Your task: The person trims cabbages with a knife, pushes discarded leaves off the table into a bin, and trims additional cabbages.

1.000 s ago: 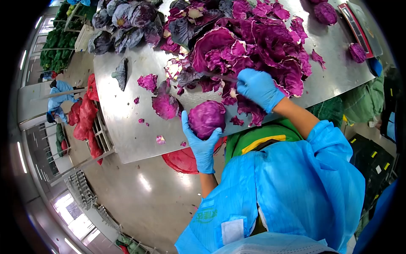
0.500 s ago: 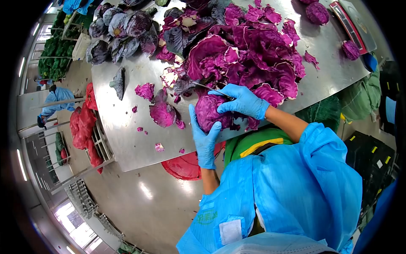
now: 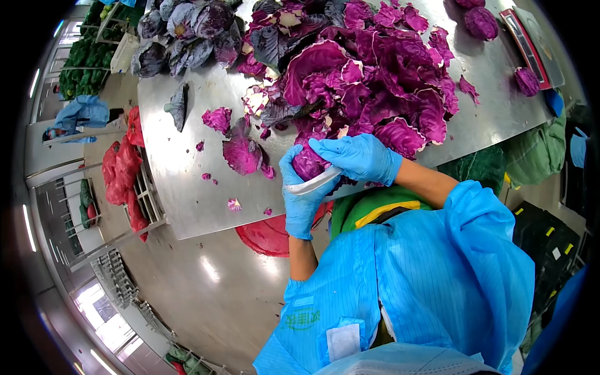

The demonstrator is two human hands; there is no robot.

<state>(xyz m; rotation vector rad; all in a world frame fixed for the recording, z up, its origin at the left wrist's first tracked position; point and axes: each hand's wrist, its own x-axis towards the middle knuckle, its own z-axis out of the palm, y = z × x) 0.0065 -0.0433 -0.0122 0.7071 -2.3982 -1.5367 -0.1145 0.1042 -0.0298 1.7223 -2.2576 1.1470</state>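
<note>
1. The blue-gloved left hand (image 3: 301,203) curls around a round purple cabbage head (image 3: 307,164), near the edge of the silvery metal table (image 3: 187,194).
2. The blue-gloved right hand (image 3: 361,157) grips a curved silver-bladed knife (image 3: 315,182).
3. Crumpled purple leaves (image 3: 390,81) lie beyond.

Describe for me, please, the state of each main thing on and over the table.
Left hand: gloved, holding the cabbage
Right hand: gloved, gripping the knife
Cabbage: held, partly hidden
Knife: blade bare
Purple leaves: detached, piled
Dark cabbages: heaped
Table: strewn with scraps
</note>
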